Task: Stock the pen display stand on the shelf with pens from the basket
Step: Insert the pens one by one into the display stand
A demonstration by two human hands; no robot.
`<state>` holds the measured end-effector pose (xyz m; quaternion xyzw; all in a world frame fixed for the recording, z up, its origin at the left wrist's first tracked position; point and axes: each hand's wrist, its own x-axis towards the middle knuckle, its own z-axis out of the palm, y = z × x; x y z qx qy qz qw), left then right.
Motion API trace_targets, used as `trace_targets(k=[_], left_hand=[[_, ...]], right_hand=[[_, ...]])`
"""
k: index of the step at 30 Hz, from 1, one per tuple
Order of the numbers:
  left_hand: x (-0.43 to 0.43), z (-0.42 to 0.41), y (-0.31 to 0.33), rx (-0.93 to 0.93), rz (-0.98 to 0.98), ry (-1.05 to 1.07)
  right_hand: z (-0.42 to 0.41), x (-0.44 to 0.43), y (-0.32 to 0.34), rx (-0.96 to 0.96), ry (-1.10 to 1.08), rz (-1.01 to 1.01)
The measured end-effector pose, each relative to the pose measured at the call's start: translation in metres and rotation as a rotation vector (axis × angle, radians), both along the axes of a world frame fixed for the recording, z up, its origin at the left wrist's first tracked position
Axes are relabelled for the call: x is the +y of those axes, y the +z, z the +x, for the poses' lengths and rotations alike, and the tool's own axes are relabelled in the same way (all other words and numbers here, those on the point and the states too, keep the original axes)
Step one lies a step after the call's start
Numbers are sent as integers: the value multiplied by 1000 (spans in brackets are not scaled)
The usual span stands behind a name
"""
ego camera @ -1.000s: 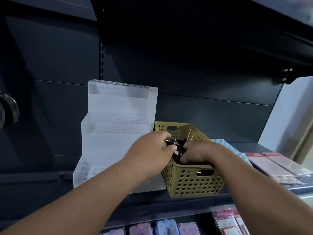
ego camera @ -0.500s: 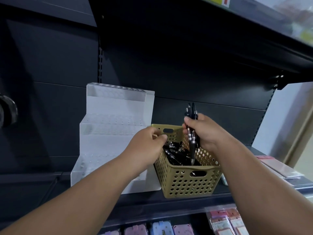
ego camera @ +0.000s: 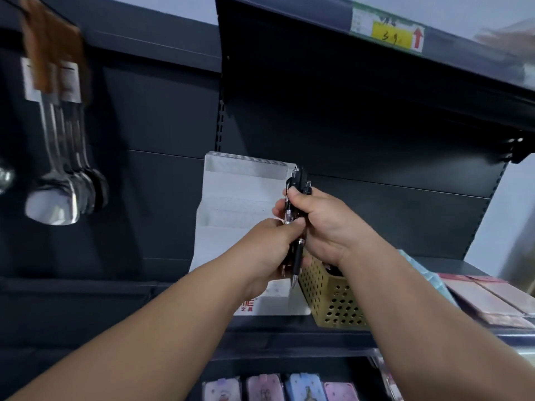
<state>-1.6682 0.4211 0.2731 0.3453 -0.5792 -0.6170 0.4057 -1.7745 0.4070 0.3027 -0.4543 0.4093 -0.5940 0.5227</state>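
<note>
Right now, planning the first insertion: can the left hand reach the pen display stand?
Probably yes: the left hand, pinching pens the right hand holds, appears directly in front of the display stand, with nothing between them.

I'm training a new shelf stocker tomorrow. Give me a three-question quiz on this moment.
1. True or false: the basket stands left of the stand.
2. The right hand grips: A) pens B) the basket C) nothing.
3. Which hand holds the pens' lower part?
Key: 1 false; 2 A; 3 the left hand.
</note>
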Motion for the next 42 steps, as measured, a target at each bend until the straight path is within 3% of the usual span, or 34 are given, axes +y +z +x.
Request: trace_targets(k=[5,14,20,26,34,42], left_hand=[[12,26,-10,-83,-10,29],[19,58,-29,-43,39,100],[7,83,-34,30,103,264],[-13,103,-24,28,48,325],[-41,119,-11,23,31,358],[-65,127,-8,11,-30,379]], right_hand=[[19,6,-17,68,31,36],[42,15,-36,39,85,153],[38,1,-38,316,-165,209],[39,-14,-17,191,-175,216],[48,-41,21,148,-120,38],[67,-82,39,380,-263,-285]])
